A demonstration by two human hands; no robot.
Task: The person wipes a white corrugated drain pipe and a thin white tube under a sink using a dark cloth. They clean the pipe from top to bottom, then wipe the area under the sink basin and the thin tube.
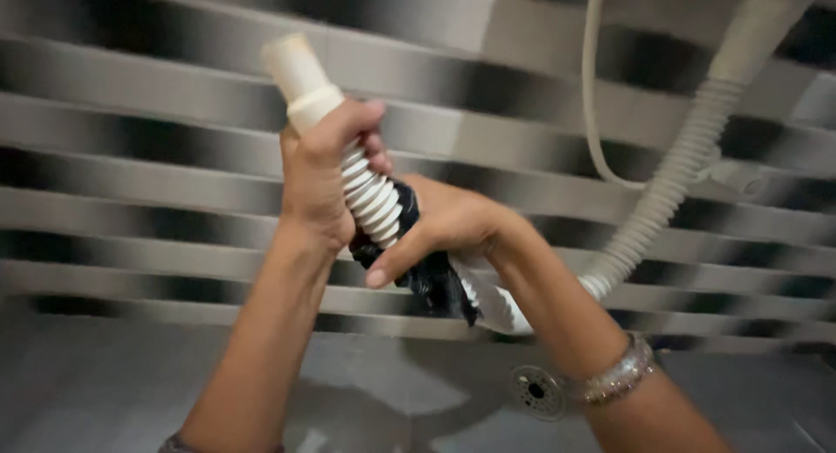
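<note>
A white ribbed flexible pipe (373,201) with a smooth end piece (296,74) rises up and to the left in the middle of the head view. My left hand (318,179) is closed around the pipe just below the end piece. My right hand (444,222) presses a black cloth (427,279) against the ribbed part lower down. The pipe bends out of sight behind my right forearm and climbs again on the right as a ribbed run (675,179) to a smooth fitting at the top right.
Behind is a wall of grey and black striped tiles (131,148). A thin white hose (594,114) hangs at the upper right. A round metal drain (538,390) sits in the grey floor below. A bangle (620,375) is on my right wrist.
</note>
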